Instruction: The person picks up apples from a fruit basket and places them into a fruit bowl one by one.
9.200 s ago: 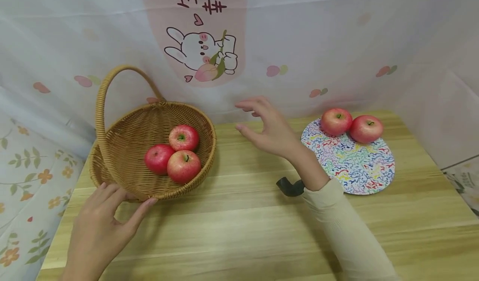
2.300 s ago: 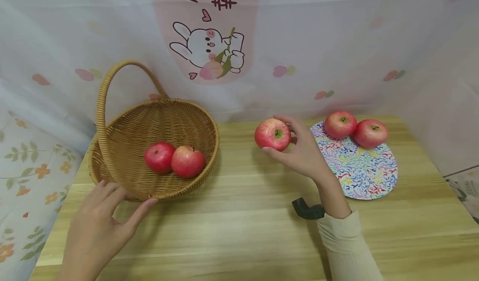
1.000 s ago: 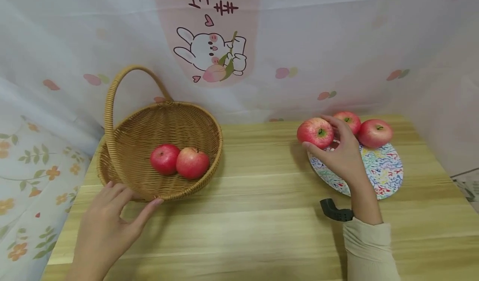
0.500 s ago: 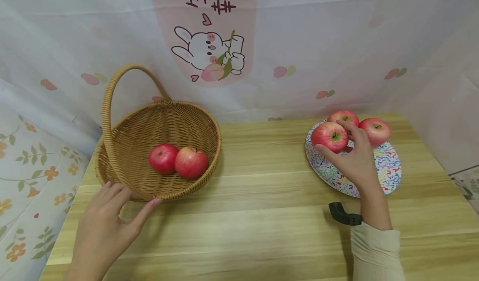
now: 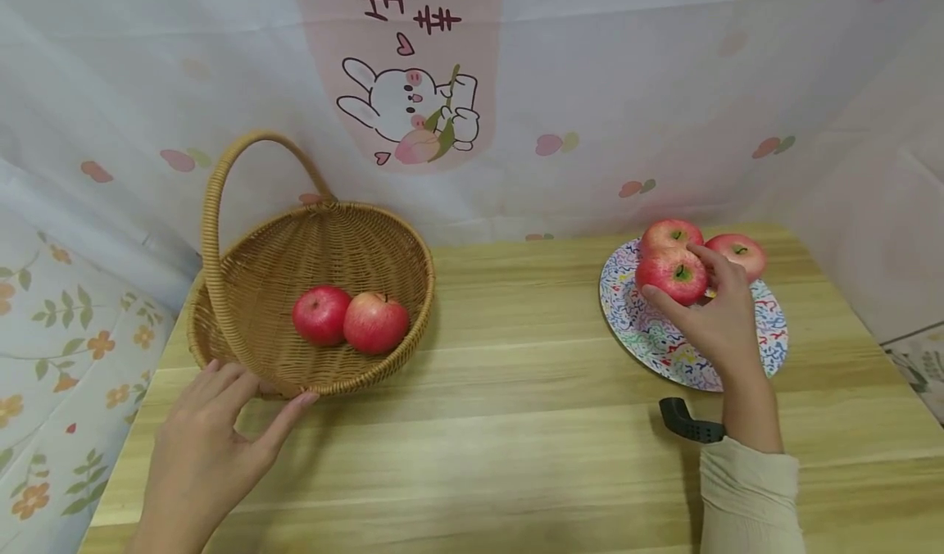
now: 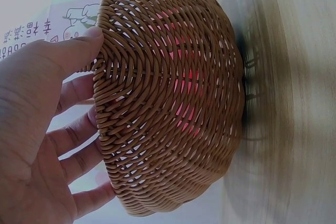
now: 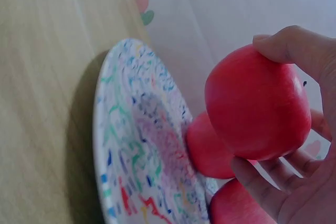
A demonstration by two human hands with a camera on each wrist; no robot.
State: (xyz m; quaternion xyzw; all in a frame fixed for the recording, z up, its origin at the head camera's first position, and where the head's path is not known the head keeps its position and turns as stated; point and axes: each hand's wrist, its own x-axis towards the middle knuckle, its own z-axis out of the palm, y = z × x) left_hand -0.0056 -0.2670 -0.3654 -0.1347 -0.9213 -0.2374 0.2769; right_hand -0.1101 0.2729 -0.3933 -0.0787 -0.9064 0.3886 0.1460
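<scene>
"Two apples [image 5: 377, 323] lie in the basket [image 5: 261, 279]. Where is the held apple [image 7: 257, 103]?"

"The right hand [image 5: 715, 316] pinches it between thumb [image 7: 291, 43] and fingers [image 7: 257, 179]. In the head view it overlaps one of two further apples [image 5: 671, 233], so its height cannot be told; the right wrist view shows it apart from the plate [image 7: 121, 108] where those apples lie."

"And the left hand [image 5: 206, 439]?"

"It pinches the basket's rim [image 6: 101, 129]. Only the left wrist view shows its fingers reaching behind this rim, and the apples' red colour through the weave."
</scene>
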